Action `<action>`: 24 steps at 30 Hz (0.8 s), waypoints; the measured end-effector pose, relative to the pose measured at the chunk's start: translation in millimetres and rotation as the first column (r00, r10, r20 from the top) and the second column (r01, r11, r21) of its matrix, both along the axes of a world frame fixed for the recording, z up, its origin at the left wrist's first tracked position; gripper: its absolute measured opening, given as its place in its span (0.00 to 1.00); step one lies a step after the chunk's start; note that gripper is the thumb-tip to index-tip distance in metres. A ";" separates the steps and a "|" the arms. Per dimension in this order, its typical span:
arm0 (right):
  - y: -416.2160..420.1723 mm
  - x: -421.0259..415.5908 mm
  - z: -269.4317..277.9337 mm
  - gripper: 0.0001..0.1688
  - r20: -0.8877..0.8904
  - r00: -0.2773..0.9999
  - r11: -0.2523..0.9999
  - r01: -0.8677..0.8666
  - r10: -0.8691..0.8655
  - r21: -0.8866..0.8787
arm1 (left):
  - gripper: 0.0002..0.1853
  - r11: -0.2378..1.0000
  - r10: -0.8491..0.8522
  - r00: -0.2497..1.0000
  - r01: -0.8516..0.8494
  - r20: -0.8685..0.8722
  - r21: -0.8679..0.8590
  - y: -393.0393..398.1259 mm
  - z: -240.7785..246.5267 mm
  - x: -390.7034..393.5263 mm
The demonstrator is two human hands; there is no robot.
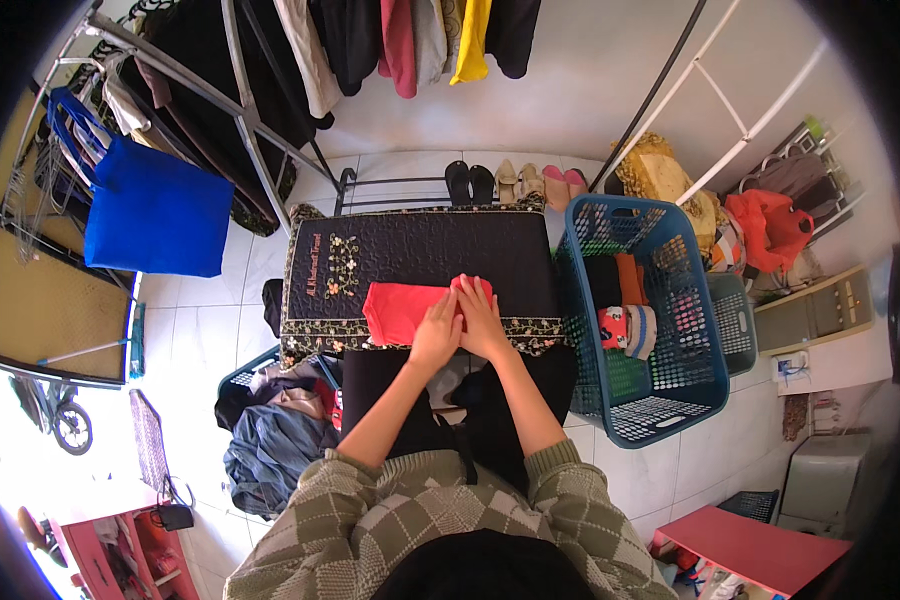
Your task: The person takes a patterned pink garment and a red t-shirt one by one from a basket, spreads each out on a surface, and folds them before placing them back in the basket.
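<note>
A red folded cloth garment (399, 307) lies across the front half of a dark quilted cover (435, 240) with a flowered border, spread over a low table or board before me. Its right end is turned up into a thick roll (465, 283). My right hand (481, 319) grips that roll, with the fingers laid over it. My left hand (439, 330) holds the cloth just left of the roll, its fingertips touching my right hand. The undersides of both hands and the thumbs' grip are partly hidden.
To the right stands a blue plastic basket (645, 429) with several rolled clothes (626, 330). Another basket (234, 375) at lower left holds heaped clothes (277, 450). A shoe rack (397, 180) is behind the table. A blue bag (157, 210) hangs from a metal clothes rack (172, 67).
</note>
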State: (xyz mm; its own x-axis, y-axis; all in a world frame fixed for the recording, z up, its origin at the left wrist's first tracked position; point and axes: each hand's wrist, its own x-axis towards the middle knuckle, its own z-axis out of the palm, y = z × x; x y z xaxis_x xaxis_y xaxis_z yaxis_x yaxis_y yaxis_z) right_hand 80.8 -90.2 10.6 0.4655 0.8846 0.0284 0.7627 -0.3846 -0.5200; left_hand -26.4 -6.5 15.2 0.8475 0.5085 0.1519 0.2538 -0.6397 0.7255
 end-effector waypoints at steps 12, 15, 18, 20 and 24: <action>-39.1 -7.4 -2.5 0.33 -0.418 0.849 0.826 0.469 -0.324 0.314 | 0.28 0.943 0.033 0.997 -0.008 0.069 -0.334 -16.1 -30.2 12.6; -36.7 -10.6 3.0 0.30 -0.260 0.884 0.827 0.459 -0.389 0.325 | 0.27 0.941 0.028 0.997 -0.001 0.073 -0.338 -17.8 -34.3 16.9; -33.3 -18.7 5.4 0.30 -0.142 0.894 0.836 0.448 -0.425 0.319 | 0.24 0.961 -0.013 0.997 -0.007 -0.070 -0.275 -10.2 -27.3 22.3; -26.6 -28.2 12.0 0.31 -0.083 0.904 0.843 0.422 -0.420 0.333 | 0.22 0.969 -0.010 0.982 -0.036 -0.186 -0.243 3.5 -22.3 21.8; -8.9 -57.6 34.5 0.32 0.080 0.922 0.886 0.335 -0.378 0.319 | 0.23 0.896 -0.014 0.981 -0.074 -0.194 -0.439 33.9 -20.0 10.3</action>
State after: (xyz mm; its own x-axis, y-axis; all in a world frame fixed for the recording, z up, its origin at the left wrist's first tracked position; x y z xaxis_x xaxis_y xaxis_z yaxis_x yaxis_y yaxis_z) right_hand 23.2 -99.1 45.1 0.7206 0.6005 0.3466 0.6742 -0.4902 -0.5525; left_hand -16.1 27.4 -4.8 0.8213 0.5107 -0.2543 0.4266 -0.2539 0.8681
